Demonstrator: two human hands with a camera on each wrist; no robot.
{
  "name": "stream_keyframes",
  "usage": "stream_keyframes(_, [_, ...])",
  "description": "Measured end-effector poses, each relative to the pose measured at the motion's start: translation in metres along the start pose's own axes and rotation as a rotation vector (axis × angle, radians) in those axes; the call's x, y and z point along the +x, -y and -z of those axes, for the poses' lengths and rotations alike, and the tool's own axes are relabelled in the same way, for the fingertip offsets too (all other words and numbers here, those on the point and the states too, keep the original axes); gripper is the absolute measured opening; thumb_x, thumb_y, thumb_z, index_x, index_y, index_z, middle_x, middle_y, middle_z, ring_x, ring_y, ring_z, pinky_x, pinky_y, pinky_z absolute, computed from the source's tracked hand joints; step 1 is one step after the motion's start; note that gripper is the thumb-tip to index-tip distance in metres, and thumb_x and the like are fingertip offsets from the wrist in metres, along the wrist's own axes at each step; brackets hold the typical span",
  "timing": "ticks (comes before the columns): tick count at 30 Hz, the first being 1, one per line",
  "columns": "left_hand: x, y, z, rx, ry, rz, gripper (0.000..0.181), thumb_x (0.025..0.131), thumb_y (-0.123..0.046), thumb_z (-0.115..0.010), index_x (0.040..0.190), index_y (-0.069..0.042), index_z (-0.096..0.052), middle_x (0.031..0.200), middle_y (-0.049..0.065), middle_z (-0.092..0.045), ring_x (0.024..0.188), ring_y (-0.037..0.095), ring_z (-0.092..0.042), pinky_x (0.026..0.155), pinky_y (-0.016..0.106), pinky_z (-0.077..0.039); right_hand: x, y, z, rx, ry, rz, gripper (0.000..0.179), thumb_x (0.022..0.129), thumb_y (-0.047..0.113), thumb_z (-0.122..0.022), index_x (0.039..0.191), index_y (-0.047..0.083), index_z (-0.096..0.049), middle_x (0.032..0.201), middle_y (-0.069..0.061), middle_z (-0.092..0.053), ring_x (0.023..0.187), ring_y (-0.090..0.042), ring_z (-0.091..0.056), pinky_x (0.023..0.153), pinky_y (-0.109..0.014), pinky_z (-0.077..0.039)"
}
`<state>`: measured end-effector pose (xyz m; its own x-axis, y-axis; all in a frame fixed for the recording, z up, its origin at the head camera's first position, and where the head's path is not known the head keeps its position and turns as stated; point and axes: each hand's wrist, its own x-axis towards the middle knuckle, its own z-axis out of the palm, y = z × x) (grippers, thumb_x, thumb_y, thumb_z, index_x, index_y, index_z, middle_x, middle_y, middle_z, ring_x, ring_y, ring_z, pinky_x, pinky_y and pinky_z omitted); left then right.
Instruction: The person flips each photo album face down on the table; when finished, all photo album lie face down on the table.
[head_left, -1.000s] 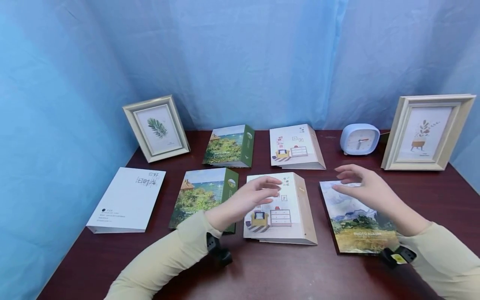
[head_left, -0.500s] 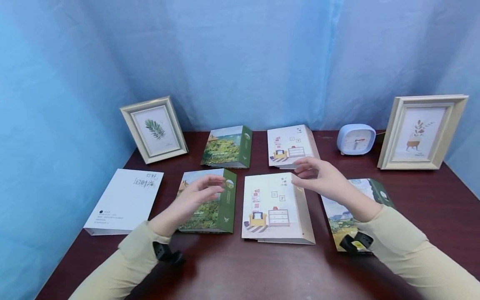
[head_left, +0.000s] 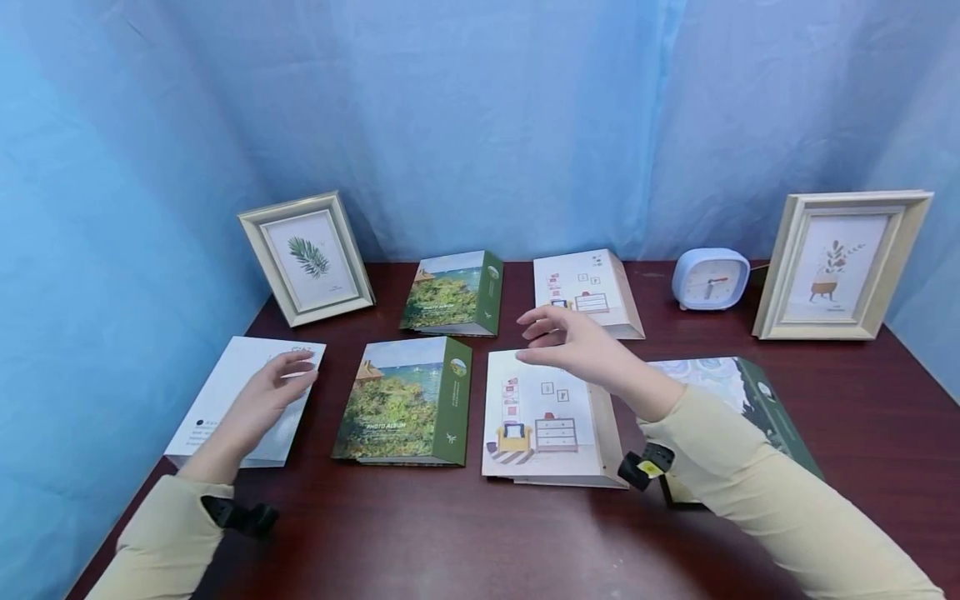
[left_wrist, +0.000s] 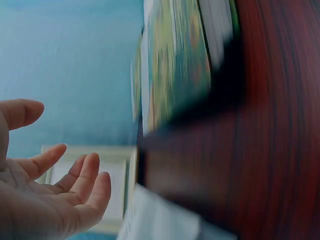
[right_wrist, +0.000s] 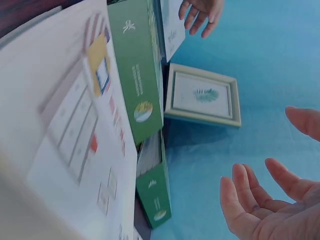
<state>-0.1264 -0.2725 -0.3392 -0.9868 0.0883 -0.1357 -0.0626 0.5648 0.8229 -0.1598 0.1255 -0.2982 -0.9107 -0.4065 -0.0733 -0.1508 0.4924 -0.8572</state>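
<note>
My left hand (head_left: 251, 412) hovers over a white photo album (head_left: 213, 375) at the far left, fingers loosely bent and holding nothing. Over the front furniture-print album (head_left: 540, 417), my right hand (head_left: 588, 354) hangs with relaxed fingers and holds nothing; it hides part of the cover's top. Between them lies a green-spined photo album (head_left: 397, 400) with a seaside garden cover. My right sleeve partly covers a landscape-print album (head_left: 776, 417). The left wrist view shows my left hand (left_wrist: 65, 190) in the air, palm and fingers apart from the blurred albums.
At the back lie a second seaside album (head_left: 450, 292) and a second furniture-print album (head_left: 585, 287). A leaf picture frame (head_left: 311, 258) stands back left; a blue alarm clock (head_left: 711, 279) and a plant picture frame (head_left: 840, 262) stand back right. Blue curtains (head_left: 465, 125) surround the dark red table (head_left: 450, 533).
Both hands have swept left: the left from the front furniture-print album to the white one, the right from the landscape album to the front furniture-print one. The albums stay in place.
</note>
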Motion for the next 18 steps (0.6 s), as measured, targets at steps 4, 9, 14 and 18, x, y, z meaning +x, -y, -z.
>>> stream_keyframes(4, [-0.003, 0.02, 0.021, 0.084, -0.053, 0.102, 0.067, 0.1, -0.038, -0.043, 0.147, 0.005, -0.021, 0.144, 0.034, -0.028, 0.129, 0.047, -0.034, 0.102, 0.056, -0.038, 0.007, 0.009, -0.01, 0.035, 0.034, -0.016, 0.046, 0.088, 0.017, -0.067, 0.13, 0.004, -0.051, 0.123, -0.018, -0.056, 0.111, -0.029, -0.058, 0.093, -0.042, -0.049])
stream_keyframes(9, [-0.002, 0.068, 0.05, 0.172, -0.158, 0.167, 0.078, 0.097, -0.049, -0.044, 0.148, 0.004, -0.019, 0.144, 0.035, -0.027, 0.128, 0.05, -0.034, 0.094, 0.056, -0.04, 0.014, 0.019, -0.023, 0.061, 0.077, -0.041, 0.049, 0.089, 0.019, -0.067, 0.132, 0.005, -0.05, 0.127, -0.018, -0.055, 0.113, -0.028, -0.057, 0.095, -0.043, -0.048])
stream_keyframes(14, [-0.003, 0.112, 0.072, 0.212, -0.328, 0.204, 0.082, 0.092, -0.055, -0.048, 0.149, -0.001, -0.024, 0.145, 0.031, -0.032, 0.127, 0.046, -0.039, 0.09, 0.05, -0.043, 0.025, 0.028, -0.037, 0.057, 0.118, -0.036, 0.049, 0.088, 0.022, -0.067, 0.133, 0.009, -0.05, 0.13, -0.016, -0.054, 0.115, -0.027, -0.056, 0.095, -0.043, -0.047])
stream_keyframes(18, [-0.023, 0.094, 0.076, 0.206, -0.352, 0.249, 0.077, 0.094, -0.044, -0.051, 0.148, 0.005, -0.022, 0.145, 0.035, -0.028, 0.129, 0.049, -0.033, 0.096, 0.05, -0.042, 0.036, 0.035, -0.052, 0.06, 0.155, -0.037, 0.048, 0.088, 0.024, -0.067, 0.132, 0.014, -0.052, 0.134, -0.015, -0.052, 0.12, -0.026, -0.053, 0.096, -0.043, -0.046])
